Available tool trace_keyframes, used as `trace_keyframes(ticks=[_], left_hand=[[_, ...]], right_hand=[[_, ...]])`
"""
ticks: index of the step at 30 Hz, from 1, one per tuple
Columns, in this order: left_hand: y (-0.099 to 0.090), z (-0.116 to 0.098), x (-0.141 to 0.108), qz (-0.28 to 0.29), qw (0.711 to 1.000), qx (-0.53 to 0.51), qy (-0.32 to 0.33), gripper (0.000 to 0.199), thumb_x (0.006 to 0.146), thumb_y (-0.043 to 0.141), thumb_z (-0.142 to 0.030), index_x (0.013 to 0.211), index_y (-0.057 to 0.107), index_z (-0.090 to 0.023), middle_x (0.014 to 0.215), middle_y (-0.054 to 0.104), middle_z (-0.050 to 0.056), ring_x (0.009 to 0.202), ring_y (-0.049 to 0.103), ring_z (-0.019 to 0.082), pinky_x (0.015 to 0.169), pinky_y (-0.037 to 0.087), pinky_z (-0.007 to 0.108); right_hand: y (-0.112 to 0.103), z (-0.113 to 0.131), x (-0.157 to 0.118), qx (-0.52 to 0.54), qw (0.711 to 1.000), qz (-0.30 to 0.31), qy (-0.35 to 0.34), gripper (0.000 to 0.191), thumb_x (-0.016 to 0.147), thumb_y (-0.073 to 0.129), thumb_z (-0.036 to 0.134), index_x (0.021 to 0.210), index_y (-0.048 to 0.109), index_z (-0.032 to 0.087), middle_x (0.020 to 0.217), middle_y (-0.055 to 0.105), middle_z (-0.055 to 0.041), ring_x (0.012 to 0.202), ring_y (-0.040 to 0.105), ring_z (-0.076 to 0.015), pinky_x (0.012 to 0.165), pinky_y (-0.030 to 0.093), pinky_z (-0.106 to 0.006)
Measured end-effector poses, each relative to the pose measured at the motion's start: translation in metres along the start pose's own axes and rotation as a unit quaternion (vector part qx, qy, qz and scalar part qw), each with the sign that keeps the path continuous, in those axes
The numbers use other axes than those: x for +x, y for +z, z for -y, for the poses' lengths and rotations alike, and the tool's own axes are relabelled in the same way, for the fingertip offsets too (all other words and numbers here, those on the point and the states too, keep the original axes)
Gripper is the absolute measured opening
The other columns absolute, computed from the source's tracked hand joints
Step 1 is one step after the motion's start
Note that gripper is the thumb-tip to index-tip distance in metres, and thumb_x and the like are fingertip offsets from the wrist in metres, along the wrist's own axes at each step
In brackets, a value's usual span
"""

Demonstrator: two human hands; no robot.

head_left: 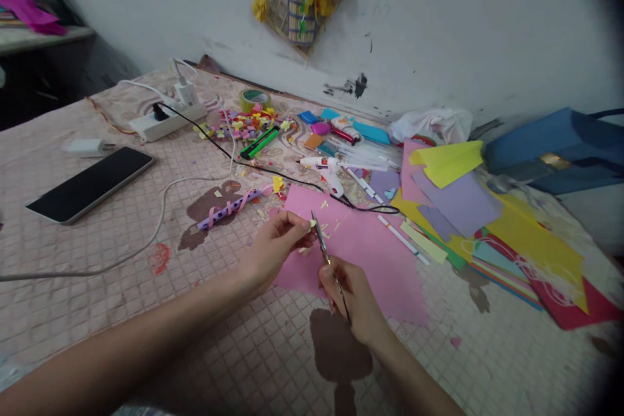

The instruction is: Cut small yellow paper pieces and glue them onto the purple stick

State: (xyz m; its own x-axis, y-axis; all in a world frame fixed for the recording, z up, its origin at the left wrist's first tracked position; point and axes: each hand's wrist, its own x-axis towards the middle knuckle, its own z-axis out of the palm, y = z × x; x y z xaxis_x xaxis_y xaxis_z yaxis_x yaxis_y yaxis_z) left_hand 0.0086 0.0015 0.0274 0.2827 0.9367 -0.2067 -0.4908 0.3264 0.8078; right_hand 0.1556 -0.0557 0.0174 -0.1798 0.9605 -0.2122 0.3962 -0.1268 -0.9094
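My right hand (348,289) is closed around a pair of scissors (322,244), its blades pointing up and away from me. Between the thumb and fingers of my left hand (280,237) is a small pale yellow paper piece (312,225), right beside the blade tips. Both hands are above a pink paper sheet (361,253), where thin pale yellow scraps lie scattered. Left of my left hand rests a purple paper tube (229,209) wound with a pink strip. Whether the blades touch the paper piece, I cannot tell.
Beyond the pink sheet lie a glue gun (331,179) with its black cord, a green cutter knife (260,143) and paper flowers (244,123). Coloured paper sheets (458,201) pile up at right. A phone (92,185) and a power strip (166,122) are at left.
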Motion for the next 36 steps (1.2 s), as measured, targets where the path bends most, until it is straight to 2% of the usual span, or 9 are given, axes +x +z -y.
trace_keyframes(ticks=[18, 36], left_hand=[[-0.0007, 0.0001, 0.0, -0.006, 1.0, 0.006, -0.001, 0.016, 0.075, 0.064, -0.025, 0.07, 0.053, -0.014, 0.069, 0.061, 0.001, 0.065, 0.057, 0.01, 0.064, 0.043, 0.025], [0.0007, -0.0005, -0.0004, -0.01, 1.0, 0.007, 0.001, 0.016, 0.076, 0.063, -0.023, 0.071, 0.052, -0.013, 0.069, 0.061, 0.002, 0.065, 0.057, 0.01, 0.063, 0.043, 0.025]], right_hand=[[-0.0003, -0.0011, 0.0015, -0.02, 1.0, -0.004, 0.003, 0.046, 0.083, 0.037, 0.06, 0.062, 0.04, 0.019, 0.05, 0.034, 0.0049, 0.043, 0.033, -0.0081, 0.041, 0.026, -0.021], [-0.0008, 0.0057, 0.0009, -0.018, 1.0, -0.007, 0.0, 0.039, 0.084, 0.041, 0.05, 0.06, 0.038, 0.019, 0.049, 0.033, 0.0054, 0.043, 0.033, -0.0081, 0.041, 0.025, -0.02]])
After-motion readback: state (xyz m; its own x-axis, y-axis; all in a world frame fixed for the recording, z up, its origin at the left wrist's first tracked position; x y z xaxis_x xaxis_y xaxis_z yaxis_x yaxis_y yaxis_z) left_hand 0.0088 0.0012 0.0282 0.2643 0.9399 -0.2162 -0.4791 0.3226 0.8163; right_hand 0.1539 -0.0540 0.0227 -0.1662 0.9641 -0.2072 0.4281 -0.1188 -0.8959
